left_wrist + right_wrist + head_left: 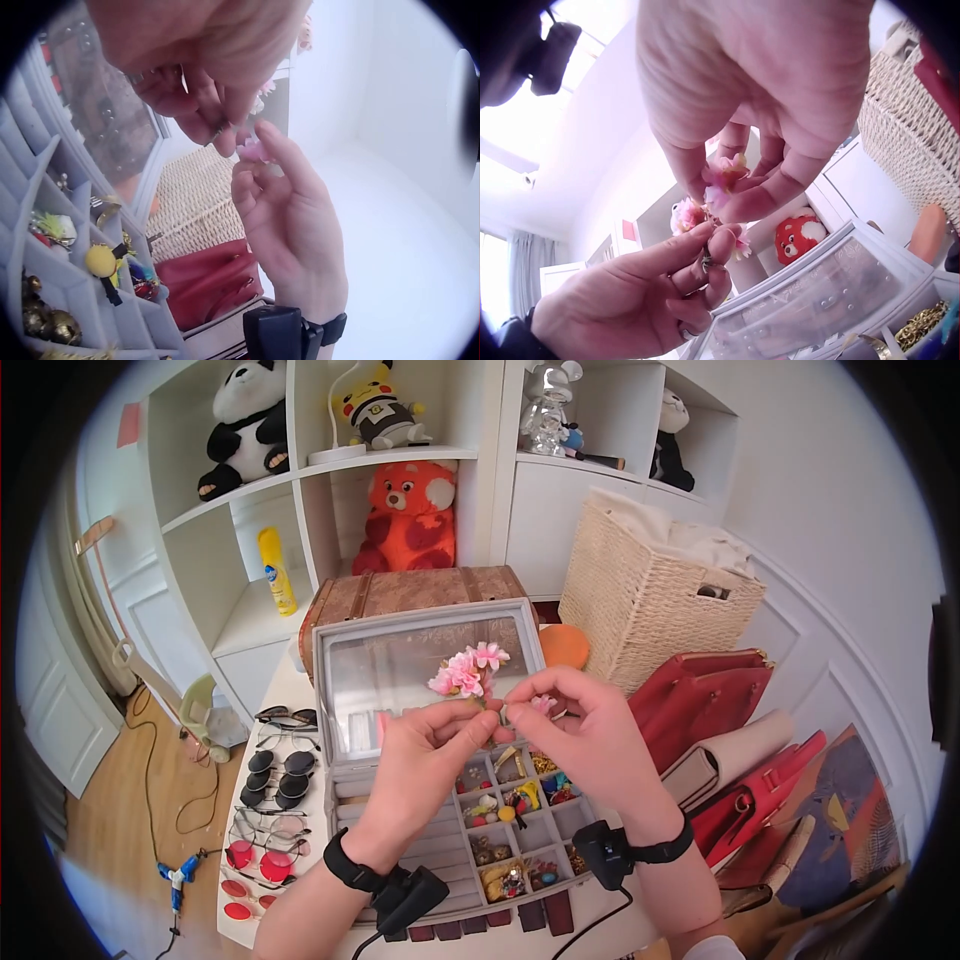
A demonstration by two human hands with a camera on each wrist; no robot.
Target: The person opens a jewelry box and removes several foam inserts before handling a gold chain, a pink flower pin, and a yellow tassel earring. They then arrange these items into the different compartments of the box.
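Observation:
Both hands meet above an open grey jewellery box (pixel 450 882). In the head view the left hand (pixel 430 755) pinches the stem of a pink flower cluster (pixel 466 672), whose blossoms stand above the fingertips. Close beside it, the right hand (pixel 590 735) pinches a smaller pink blossom (pixel 543 704); the same blossom (pixel 726 178) shows between thumb and fingers in the right wrist view. A dark stem end (pixel 706 259) lies between the left fingertips there. Whether the two flower pieces are joined, I cannot tell.
Sunglasses (pixel 290 782) line the table's left side. Box compartments hold jewellery, including a yellow ball piece (pixel 100 260). Behind stand a brown case (pixel 400 588) and a wicker basket (pixel 640 590); red bags (pixel 700 695) are on the right. Plush toys (pixel 408 515) fill shelves.

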